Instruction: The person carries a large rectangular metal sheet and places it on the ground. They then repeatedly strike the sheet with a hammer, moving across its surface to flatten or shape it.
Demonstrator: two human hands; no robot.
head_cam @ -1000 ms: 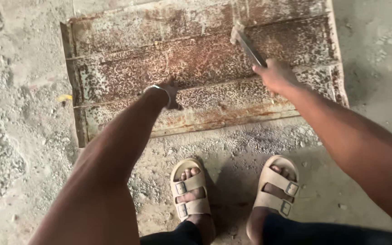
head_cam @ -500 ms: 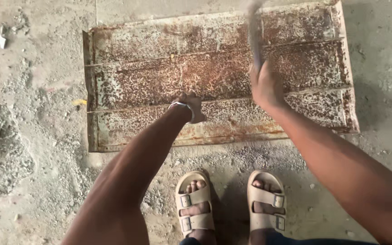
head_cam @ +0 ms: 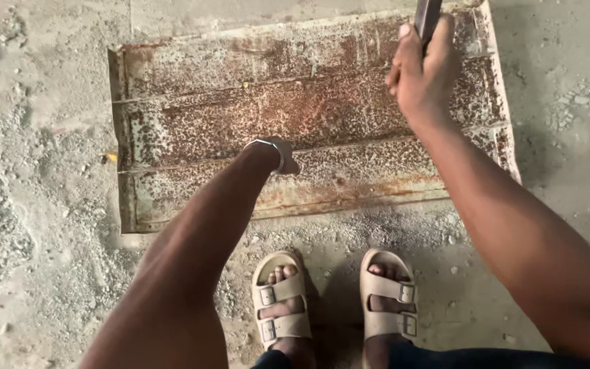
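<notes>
Two hands work: the left hand presses the rusty metal sheet, its fingers hidden, so I cannot tell its grip. The right hand grips a dark tool raised at the upper right above the sheet, which runs left to right.

Rusty ribbed metal sheet laid flat on dusty concrete, 3 raised ridges across, near edge by feet. Dark tool handle held upright above far right part.

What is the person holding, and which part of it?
The right hand grips a dark tool handle; its head is out of frame. The left hand rests on the rusty metal sheet.
</notes>
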